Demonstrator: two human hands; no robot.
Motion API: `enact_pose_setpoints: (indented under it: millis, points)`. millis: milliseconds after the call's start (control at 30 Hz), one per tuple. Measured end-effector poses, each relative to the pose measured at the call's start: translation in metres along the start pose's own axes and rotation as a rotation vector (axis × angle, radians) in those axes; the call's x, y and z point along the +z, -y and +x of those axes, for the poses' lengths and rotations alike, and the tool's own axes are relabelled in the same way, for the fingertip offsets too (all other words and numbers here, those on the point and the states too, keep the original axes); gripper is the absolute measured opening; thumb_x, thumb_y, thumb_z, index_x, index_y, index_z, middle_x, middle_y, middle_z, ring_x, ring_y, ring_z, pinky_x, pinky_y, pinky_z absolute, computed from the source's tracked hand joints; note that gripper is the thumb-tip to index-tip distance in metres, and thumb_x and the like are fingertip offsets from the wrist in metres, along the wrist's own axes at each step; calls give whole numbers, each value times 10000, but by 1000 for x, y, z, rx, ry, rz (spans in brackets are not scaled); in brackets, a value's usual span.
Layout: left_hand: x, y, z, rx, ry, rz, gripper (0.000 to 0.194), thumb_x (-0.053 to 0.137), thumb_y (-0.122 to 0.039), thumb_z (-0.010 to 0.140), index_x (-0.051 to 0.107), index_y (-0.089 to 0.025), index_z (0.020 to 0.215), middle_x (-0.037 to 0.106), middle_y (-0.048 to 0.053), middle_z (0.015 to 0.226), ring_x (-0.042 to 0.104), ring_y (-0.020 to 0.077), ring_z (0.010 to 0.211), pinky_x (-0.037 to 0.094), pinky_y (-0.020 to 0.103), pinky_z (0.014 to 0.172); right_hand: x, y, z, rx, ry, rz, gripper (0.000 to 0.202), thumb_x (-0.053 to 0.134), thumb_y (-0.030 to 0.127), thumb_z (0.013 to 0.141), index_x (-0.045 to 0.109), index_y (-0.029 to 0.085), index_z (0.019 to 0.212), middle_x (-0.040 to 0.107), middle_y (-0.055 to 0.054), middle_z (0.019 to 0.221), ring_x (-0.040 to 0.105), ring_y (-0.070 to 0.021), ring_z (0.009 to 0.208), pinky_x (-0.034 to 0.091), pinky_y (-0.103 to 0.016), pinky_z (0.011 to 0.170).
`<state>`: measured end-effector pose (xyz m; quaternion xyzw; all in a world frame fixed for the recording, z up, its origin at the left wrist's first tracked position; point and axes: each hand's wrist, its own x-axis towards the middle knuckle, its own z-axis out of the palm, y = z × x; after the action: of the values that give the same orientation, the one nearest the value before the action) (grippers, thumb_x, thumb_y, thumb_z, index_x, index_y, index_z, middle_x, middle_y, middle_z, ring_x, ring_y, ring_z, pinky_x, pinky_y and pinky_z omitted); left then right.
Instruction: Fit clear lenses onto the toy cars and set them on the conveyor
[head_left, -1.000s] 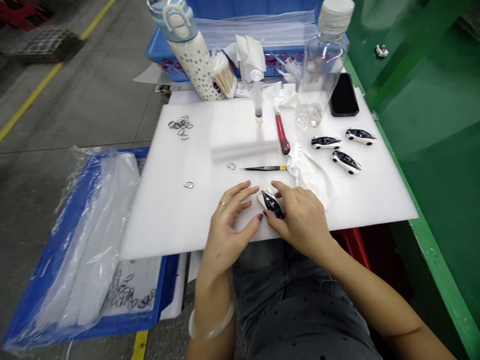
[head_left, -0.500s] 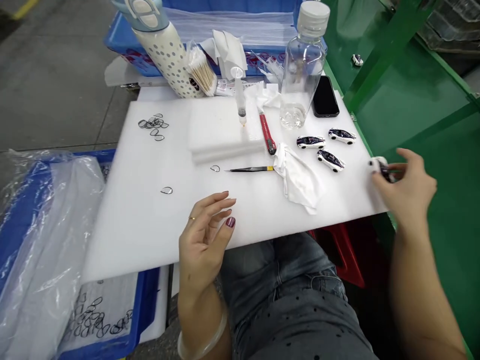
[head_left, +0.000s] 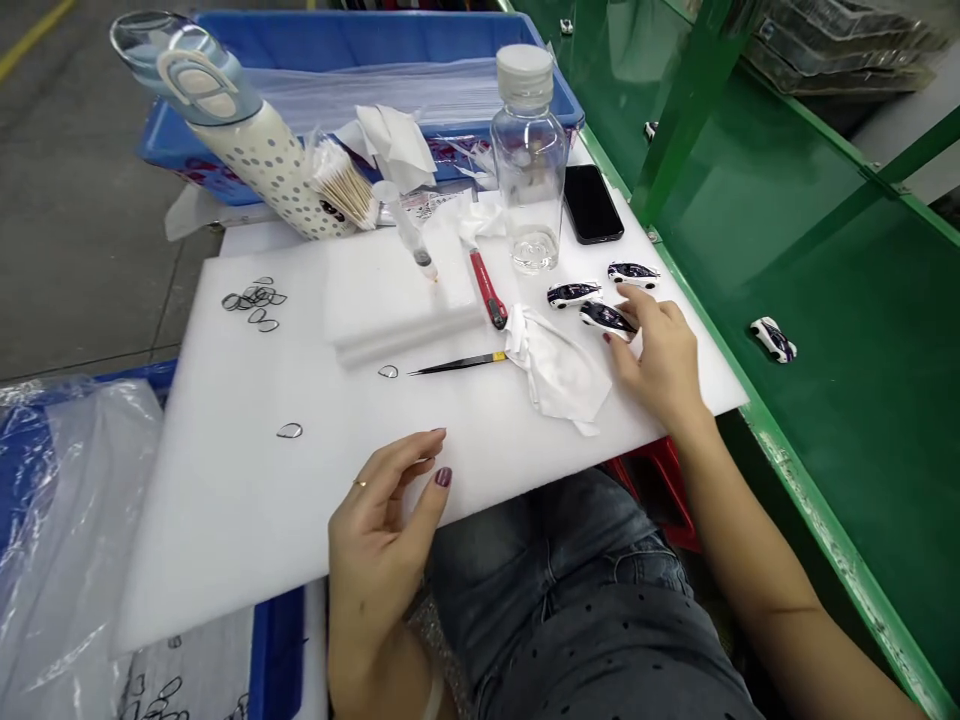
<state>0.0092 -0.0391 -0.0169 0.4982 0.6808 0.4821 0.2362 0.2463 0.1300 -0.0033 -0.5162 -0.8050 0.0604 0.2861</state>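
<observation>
My right hand [head_left: 660, 360] is at the nearest toy car [head_left: 606, 319], its thumb and fingers apart around the car's right end. Two more white and dark toy cars, one [head_left: 574, 293] to the left and one [head_left: 634, 275] behind, sit close by. Another toy car [head_left: 773, 340] lies on the green surface at the right. My left hand [head_left: 390, 530] hovers over the white board's front edge, fingers apart and holding nothing. Black tweezers [head_left: 457, 364] with a yellow end lie beside a crumpled white cloth [head_left: 559, 370]. Left of them is a small dark ring [head_left: 388, 371].
Behind stand a clear bottle [head_left: 529, 170], a dotted flask [head_left: 262, 160], cotton swabs [head_left: 345, 185] and a blue bin [head_left: 375, 35]. A red cutter [head_left: 489, 290], a phone [head_left: 592, 204], a syringe [head_left: 411, 237] on a white foam block [head_left: 375, 290], and several rings [head_left: 255, 296] lie on the board [head_left: 225, 480].
My right hand has let go of a toy car on the green surface and moved left to the cars on the board. My left hand stays open. The view has shifted.
</observation>
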Motion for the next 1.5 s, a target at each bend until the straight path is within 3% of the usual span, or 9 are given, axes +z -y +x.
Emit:
enact_pose_setpoints:
  millis: [67, 167, 233, 433, 633, 800, 967, 1200, 1500]
  points:
    - [4, 1, -1, 84, -6, 132, 472, 698, -283, 874, 630, -329, 1339, 619, 40, 1364, 610, 230, 1233, 541, 369, 1042, 6, 27, -5, -221, 68, 121, 458, 552, 151, 901, 549, 131, 1359, 714, -168, 1156, 627, -311, 1045, 516, -471, 892]
    - [11, 2, -6, 218, -18, 289, 670, 655, -254, 896, 431, -326, 1523, 500, 83, 1514, 522, 292, 1363, 489, 469, 1113, 15, 64, -8, -683, 436, 282, 436, 546, 41, 882, 600, 195, 1287, 722, -106, 1178, 633, -249, 1089, 504, -396, 911]
    - [17, 1, -12, 261, -60, 364, 679, 600, -210, 929, 366, -310, 1559, 546, 103, 1473, 564, 276, 1325, 522, 447, 1077, 20, 81, 0, -791, 583, 334, 299, 547, 63, 908, 660, 190, 1153, 729, -88, 1162, 644, -225, 1086, 498, -363, 913]
    - [34, -10, -26, 352, -200, 441, 547, 718, -228, 880, 569, -241, 1406, 679, 109, 1200, 708, 214, 971, 626, 355, 824, 45, 102, 85, -259, 158, 378, 122, 536, 262, 972, 596, 182, 1041, 678, -79, 981, 627, -217, 914, 464, -344, 820]
    - [32, -12, -6, 436, -31, 438, 427, 789, -284, 795, 686, -174, 1194, 687, 130, 1240, 656, 286, 1076, 608, 468, 892, 64, 107, 144, -235, 416, 484, 264, 478, 381, 1015, 576, 184, 869, 627, -55, 835, 624, -232, 910, 457, -372, 867]
    - [31, -16, 4, 309, -83, 251, 398, 745, -219, 713, 712, -166, 1106, 749, 105, 1118, 702, 263, 1013, 602, 458, 910, 24, 109, 85, -250, 388, 787, 312, 415, 451, 1002, 621, 227, 1068, 628, -48, 963, 611, -219, 994, 491, -375, 864]
    - [36, -17, 9, 226, -164, 118, 305, 699, -206, 703, 724, -200, 1007, 780, 48, 1003, 716, 238, 923, 601, 423, 853, 0, 115, 19, -172, 586, 1229, 343, 507, 548, 905, 609, 241, 1018, 494, -12, 741, 496, -184, 669, 485, -356, 631]
    - [40, -14, 10, 189, -201, 103, 275, 709, -241, 704, 747, -179, 970, 779, 59, 969, 709, 231, 896, 591, 393, 822, -3, 123, 12, -57, 529, 1435, 488, 531, 617, 918, 453, 257, 597, 134, 71, 516, 170, -126, 461, 271, -294, 451]
    - [40, -15, 10, 185, -194, 137, 275, 720, -274, 713, 745, -209, 979, 776, 38, 977, 711, 237, 911, 585, 387, 837, 3, 124, 9, -40, 484, 1377, 624, 563, 622, 888, 209, 241, 542, 120, 75, 472, 133, -94, 438, 229, -284, 421]
